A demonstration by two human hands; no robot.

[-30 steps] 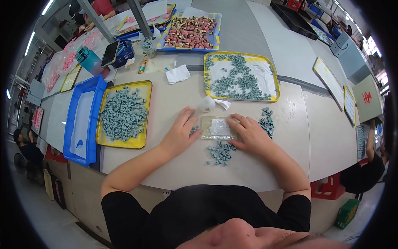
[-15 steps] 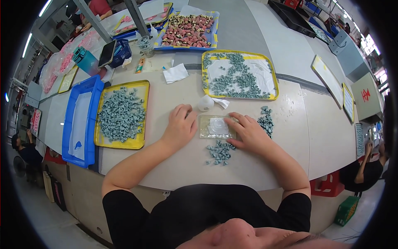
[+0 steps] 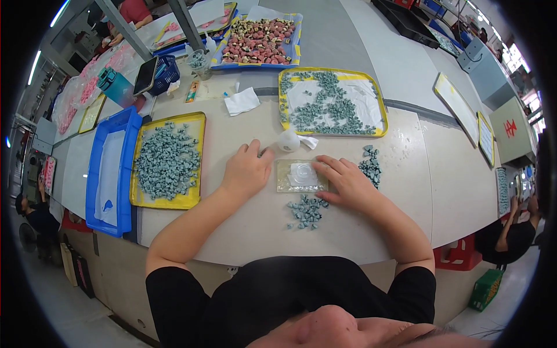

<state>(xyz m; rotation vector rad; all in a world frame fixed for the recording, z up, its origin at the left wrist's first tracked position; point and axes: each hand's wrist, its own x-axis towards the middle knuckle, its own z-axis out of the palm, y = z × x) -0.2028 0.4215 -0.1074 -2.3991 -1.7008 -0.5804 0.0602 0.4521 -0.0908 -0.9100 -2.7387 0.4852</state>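
Observation:
On the table before me lies a clear rectangular block (image 3: 283, 181) with a white patch and a ring mark on top. My right hand (image 3: 350, 184) holds its right end, thumb at the near corner and fingers at the far one. Left of the block, my left hand (image 3: 246, 169) is raised a little with bent fingers drawn together; a small dark bit shows at the fingertips, too small to name. A white round bottle (image 3: 288, 141) with a nozzle stands behind the block. Small grey-green pieces (image 3: 306, 211) are heaped in front of it, and more pieces (image 3: 370, 167) lie beyond my right hand.
A yellow-rimmed tray (image 3: 197, 174) full of grey-green pieces stands left, beside a blue bin (image 3: 123, 217). Another yellow-edged tray (image 3: 382, 116) is behind the bottle. Farther back are a blue tray (image 3: 297, 52) of pink-and-dark pieces, a tissue (image 3: 242, 101) and a teal bottle (image 3: 116, 87).
My left hand has shifted slightly, its fingers bending a little differently. The whole view has moved a touch; my right hand keeps its place on the block.

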